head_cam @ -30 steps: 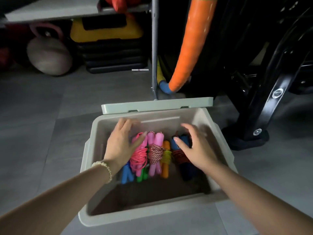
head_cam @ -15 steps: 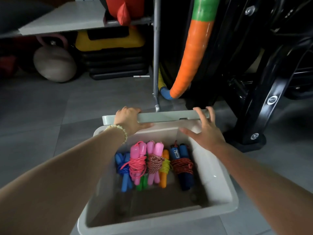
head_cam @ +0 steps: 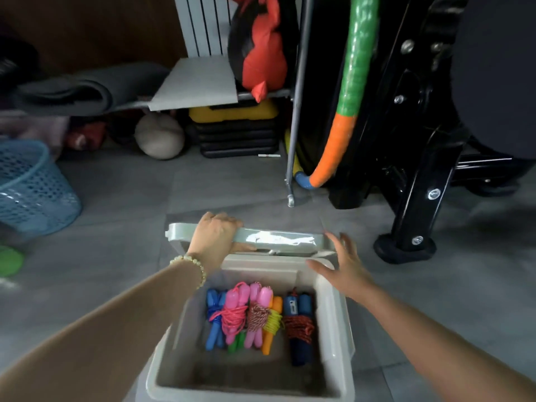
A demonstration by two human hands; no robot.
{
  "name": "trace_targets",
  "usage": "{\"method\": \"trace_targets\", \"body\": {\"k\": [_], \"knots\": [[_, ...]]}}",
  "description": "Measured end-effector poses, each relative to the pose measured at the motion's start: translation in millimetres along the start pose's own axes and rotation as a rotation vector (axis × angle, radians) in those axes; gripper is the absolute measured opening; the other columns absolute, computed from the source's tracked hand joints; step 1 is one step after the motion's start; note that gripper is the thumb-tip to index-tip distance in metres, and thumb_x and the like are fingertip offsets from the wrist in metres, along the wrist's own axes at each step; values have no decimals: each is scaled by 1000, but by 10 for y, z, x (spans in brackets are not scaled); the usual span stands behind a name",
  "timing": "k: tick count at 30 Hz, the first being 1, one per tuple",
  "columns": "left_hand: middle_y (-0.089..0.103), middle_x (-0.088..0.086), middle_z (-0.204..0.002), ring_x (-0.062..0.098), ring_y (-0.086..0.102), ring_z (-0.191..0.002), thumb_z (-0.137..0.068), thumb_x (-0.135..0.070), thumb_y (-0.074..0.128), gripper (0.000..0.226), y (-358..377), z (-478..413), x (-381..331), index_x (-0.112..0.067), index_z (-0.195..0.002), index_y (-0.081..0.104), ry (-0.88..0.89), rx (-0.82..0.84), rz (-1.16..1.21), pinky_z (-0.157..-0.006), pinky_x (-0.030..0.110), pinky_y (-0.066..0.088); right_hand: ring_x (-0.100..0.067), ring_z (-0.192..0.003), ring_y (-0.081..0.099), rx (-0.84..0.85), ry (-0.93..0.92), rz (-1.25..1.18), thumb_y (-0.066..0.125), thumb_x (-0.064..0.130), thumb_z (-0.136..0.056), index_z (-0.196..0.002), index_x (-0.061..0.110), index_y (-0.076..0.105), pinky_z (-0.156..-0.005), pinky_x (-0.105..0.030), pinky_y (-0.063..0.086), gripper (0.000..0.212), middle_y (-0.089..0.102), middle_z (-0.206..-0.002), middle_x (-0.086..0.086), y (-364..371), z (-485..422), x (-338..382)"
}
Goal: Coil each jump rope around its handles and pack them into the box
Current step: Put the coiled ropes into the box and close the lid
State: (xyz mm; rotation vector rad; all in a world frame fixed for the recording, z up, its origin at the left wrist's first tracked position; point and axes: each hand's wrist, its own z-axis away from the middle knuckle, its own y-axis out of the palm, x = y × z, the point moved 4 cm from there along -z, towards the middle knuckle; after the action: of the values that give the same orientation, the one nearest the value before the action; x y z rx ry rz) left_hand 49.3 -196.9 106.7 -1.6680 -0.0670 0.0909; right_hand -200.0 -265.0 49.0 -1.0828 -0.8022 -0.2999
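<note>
Change: both hands have left the ropes for the hinged lid (head_cam: pixel 278 242) at the box's far edge; packing looks finished, closing next.
Left hand (head_cam: pixel 216 237): clamped over the lid's edge.
Right hand (head_cam: pixel 345 265): open, fingers spread, at the lid's right end.
Jump ropes (head_cam: pixel 258 317): coiled bundles side by side on the box's floor.
Box (head_cam: pixel 333 323): smooth pale-grey plastic, rectangular.

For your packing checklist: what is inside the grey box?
Coiled jump ropes lie side by side in the box: blue, pink, orange and dark blue handles. A green-handled one shows only partly beneath them.
</note>
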Motion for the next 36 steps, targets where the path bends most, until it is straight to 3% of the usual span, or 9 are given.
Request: {"method": "trace_targets", "body": {"k": [5, 7, 11, 15, 19, 21, 25, 30, 36], "knots": [[66, 5, -98, 24, 58, -102, -76, -72, 48, 53, -1108, 140, 80, -22, -90, 55, -16, -54, -63, -87, 31, 34, -5, -141, 11, -214, -163, -235, 68, 48, -77, -149, 30, 13, -108, -25, 16, 93, 9, -156, 6, -546, 300, 680], [62, 3, -80, 25, 59, -86, -75, -73, 51, 54, -1511, 225, 109, -19, -78, 50, -64, -88, 54, -73, 33, 37, -5, -135, 26, -259, -135, -426, 68, 51, -75, -149, 29, 13, -107, -26, 23, 95, 24, -149, 10, -719, 438, 860], [54, 2, -62, 20, 52, -62, -73, -75, 54, 64, -1856, 362, 200, -10, -70, 56, -165, -65, 275, -55, 32, 36, -3, -107, 60, -302, -237, -609, 70, 25, -81, -121, 23, 50, -91, -21, 50, 45, 62, -115, 6, -849, 687, 1005], [38, 0, -56, 19, 39, -53, -72, -79, 49, 69, -1659, 499, 300, -11, -62, 41, -241, 37, 365, -53, 31, 31, 1, -104, 60, -245, -188, -647, 68, 25, -84, -133, 14, 38, -87, -18, 50, 59, 60, -117, 3, -709, 892, 771], [58, 0, -62, 22, 55, -75, -72, -83, 42, 73, -1234, 517, 339, -14, -82, 67, -251, 29, 274, -70, 30, 38, -1, -103, 59, -276, -32, -548, 59, 34, -89, -127, 27, 43, -81, -15, 45, 42, 60, -110, 16, -389, 1005, 309], [70, 1, -95, 21, 55, -104, -79, -76, 40, 67, -995, 520, 254, -22, -107, 68, -214, -81, 240, -93, 30, 33, -3, -100, 59, -318, 20, -497, 55, 37, -91, -129, 27, 42, -78, -16, 45, 41, 60, -109, 17, -259, 975, 164], [27, -6, -155, 19, 17, -144, -79, -72, 27, 78, -281, 793, -26, -33, -146, 29, -193, 44, 385, -118, 41, 12, -21, -105, 56, -333, 176, -382, 47, 47, -93, -130, 21, 43, -80, -29, 40, 46, 58, -113, 4, -57, 764, -78], [-17, -12, -156, 18, -15, -146, -68, -84, 5, 88, 700, 1259, -266, -45, -147, -4, -210, 348, 359, -118, 47, -8, -34, -115, 54, -266, 357, -220, 45, 48, -94, -130, 10, 47, -80, -31, 39, 53, 58, -125, -13, 235, 526, -399], [-33, -5, -149, 24, -32, -138, -57, -85, -25, 93, 1119, 1464, -273, -43, -140, -27, -232, 337, 191, -113, 51, -18, -33, -121, 40, -340, 390, 4, 53, 50, -89, -119, 7, 59, -99, -36, 34, 53, 45, -128, -17, 531, 584, -624]]}}
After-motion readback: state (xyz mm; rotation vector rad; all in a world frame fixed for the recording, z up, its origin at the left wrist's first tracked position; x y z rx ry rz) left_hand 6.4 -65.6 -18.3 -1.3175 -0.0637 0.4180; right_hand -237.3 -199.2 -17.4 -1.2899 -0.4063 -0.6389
